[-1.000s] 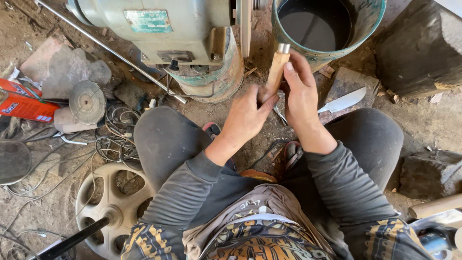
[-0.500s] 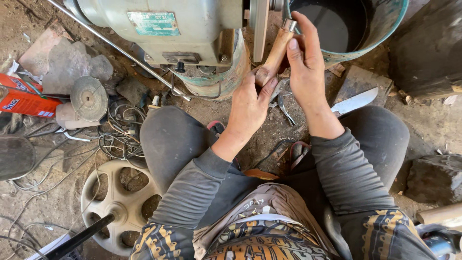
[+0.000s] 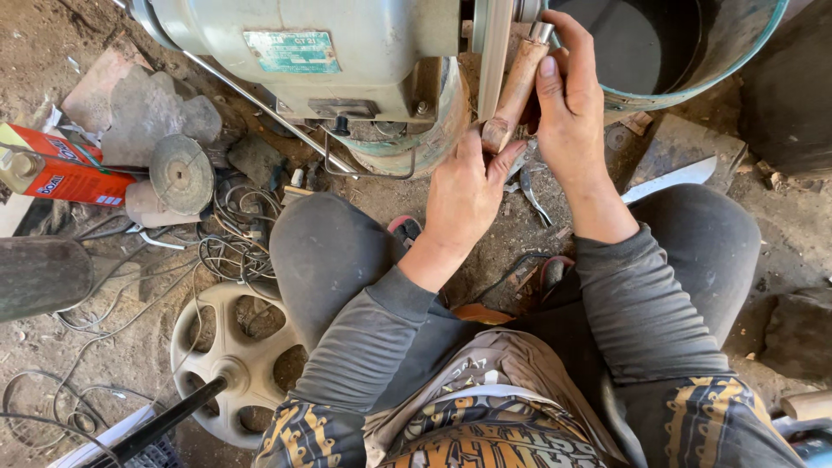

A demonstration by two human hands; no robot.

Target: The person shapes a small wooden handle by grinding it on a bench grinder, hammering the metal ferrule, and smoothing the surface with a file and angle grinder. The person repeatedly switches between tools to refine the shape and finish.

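There, both of your hands were closed on the wooden handle [image 3: 517, 87], which lay tilted against the grinding wheel [image 3: 494, 61] of the pale green bench grinder [image 3: 347, 52] at twelve o'clock. Your left hand [image 3: 464, 195] pinched the handle's lower butt end between thumb and fingers, at about six o'clock of the wheel. Your right hand [image 3: 572, 113] wrapped the upper part, its fingers lying along the wood up to the metal ferrule [image 3: 542, 33] at the top. Whether the wood actually touched the wheel's rim could not be told.

Just at one o'clock of your right hand stood a round teal bucket [image 3: 737, 43] holding dark liquid. A bare knife blade [image 3: 672, 180] lay on the ground at three o'clock of your right wrist, close to your right knee. At nine o'clock of your left hand sat a loose grinding disc [image 3: 182, 173] on a tangle of wire [image 3: 234, 243], with a red box [image 3: 65, 169] further out. A white wheel cover [image 3: 234, 355] lay at seven o'clock, beside your left knee.
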